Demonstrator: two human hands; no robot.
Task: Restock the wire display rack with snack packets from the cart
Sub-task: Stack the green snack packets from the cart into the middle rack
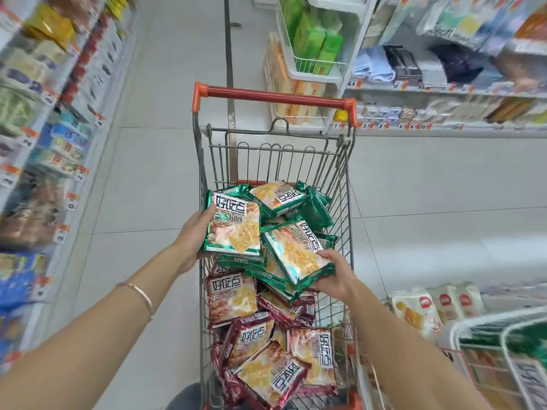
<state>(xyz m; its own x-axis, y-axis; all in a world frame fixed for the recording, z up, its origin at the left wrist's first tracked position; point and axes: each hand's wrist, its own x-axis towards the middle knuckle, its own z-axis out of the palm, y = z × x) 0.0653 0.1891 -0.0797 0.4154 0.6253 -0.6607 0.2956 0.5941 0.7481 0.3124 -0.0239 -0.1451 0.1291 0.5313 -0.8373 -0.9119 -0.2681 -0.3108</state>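
Observation:
A wire shopping cart with a red handle stands in the aisle before me. Green snack packets fill its middle and dark red packets its near end. My left hand holds a small stack of green packets from the left side, above the cart's left rim. My right hand grips another stack of green packets at its lower right corner, inside the cart. The white wire display rack shows at the lower right, with green packets in it.
Stocked shelves line the left of the aisle, and more shelves the right. A white wire basket of green packs hangs at the far shelf end. Pale packets lie beside the rack. Tiled floor lies left of the cart.

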